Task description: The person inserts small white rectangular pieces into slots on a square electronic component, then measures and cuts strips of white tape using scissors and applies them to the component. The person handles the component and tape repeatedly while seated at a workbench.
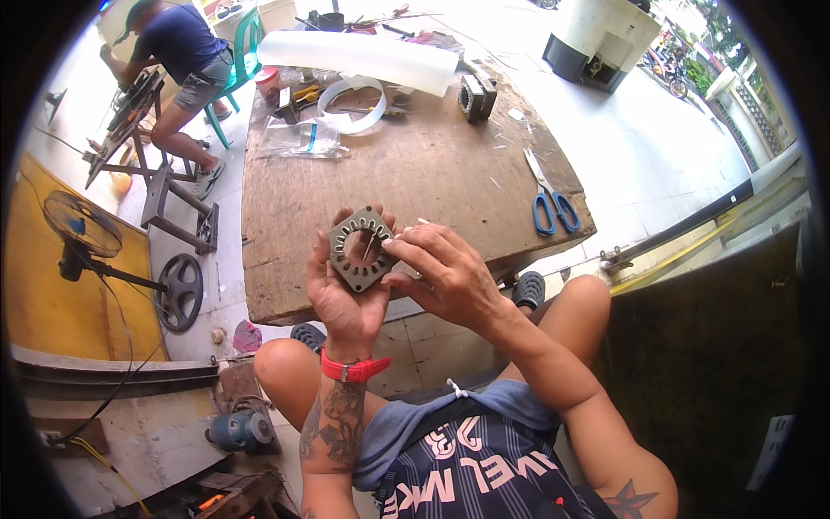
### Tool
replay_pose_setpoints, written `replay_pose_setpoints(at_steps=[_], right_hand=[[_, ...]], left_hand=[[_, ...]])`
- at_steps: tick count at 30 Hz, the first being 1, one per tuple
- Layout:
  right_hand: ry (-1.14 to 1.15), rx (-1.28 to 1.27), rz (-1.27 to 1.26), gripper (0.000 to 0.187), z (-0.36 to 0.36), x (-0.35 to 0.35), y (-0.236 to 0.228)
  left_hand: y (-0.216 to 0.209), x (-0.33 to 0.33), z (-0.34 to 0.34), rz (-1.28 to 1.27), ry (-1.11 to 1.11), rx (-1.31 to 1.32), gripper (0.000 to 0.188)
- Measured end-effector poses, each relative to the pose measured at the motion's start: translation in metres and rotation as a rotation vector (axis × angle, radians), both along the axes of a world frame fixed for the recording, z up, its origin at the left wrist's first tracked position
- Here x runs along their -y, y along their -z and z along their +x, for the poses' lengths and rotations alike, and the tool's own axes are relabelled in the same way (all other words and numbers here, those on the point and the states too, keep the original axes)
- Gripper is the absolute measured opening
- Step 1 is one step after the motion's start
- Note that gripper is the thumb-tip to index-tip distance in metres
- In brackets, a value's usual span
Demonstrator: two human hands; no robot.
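A squarish, dark grey motor stator core (pixel 358 280) with slots around its round bore rests in my left hand (pixel 335 301). The fingers and thumb of that hand wrap around it from the left and below, above the near edge of the table. At the core's right side, the closed fingers of my right hand (pixel 441 270) meet the slots. A thin pale sliver shows in the bore by these fingertips, and a small white bit pokes up over the knuckles. What exactly the right fingers pinch is too small to make out.
On the wooden table (pixel 415 186) lie blue-handled scissors (pixel 552 203), another stator core (pixel 476 97), a white strip coil (pixel 373 114), a plastic bag (pixel 303 140) and a translucent roll (pixel 359 60). A fan (pixel 82 229) stands left. Beyond it, a person (pixel 177 43) sits working.
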State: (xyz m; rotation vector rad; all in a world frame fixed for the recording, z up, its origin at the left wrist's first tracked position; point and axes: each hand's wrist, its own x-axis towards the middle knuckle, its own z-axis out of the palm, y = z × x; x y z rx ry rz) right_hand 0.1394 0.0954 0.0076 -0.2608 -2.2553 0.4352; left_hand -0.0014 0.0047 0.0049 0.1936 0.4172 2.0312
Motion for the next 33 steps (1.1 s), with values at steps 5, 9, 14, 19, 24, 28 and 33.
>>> replay_pose_setpoints(at_steps=[5, 9, 14, 19, 24, 28, 33], right_hand=[[0.016, -0.054, -0.305, 0.043, 0.012, -0.009, -0.004], [0.208, 0.108, -0.265, 0.042, 0.029, -0.041, -0.011], [0.498, 0.330, -0.206, 0.039, 0.068, -0.072, -0.014], [0.836, 0.553, -0.149, 0.038, 0.119, -0.090, -0.012], [0.868, 0.655, -0.353, 0.035, 0.139, -0.101, -0.004], [0.889, 0.631, -0.271, 0.036, 0.137, -0.100, -0.001], [0.895, 0.601, -0.269, 0.038, 0.138, -0.102, -0.010]], left_hand=[[0.007, -0.004, -0.005, -0.043, 0.040, -0.139, 0.056], [0.003, -0.034, -0.034, -0.227, -0.003, -0.967, 0.061], [0.003, -0.081, -0.080, -0.221, 0.010, -1.342, 0.079], [0.014, -0.091, -0.103, -0.228, 0.131, -1.341, 0.086], [-0.013, -0.128, -0.127, -0.375, -0.164, -1.537, 0.072], [-0.036, -0.196, -0.138, -0.928, -0.186, -2.131, 0.044], [-0.053, -0.225, -0.133, -0.956, -0.262, -2.491, 0.020]])
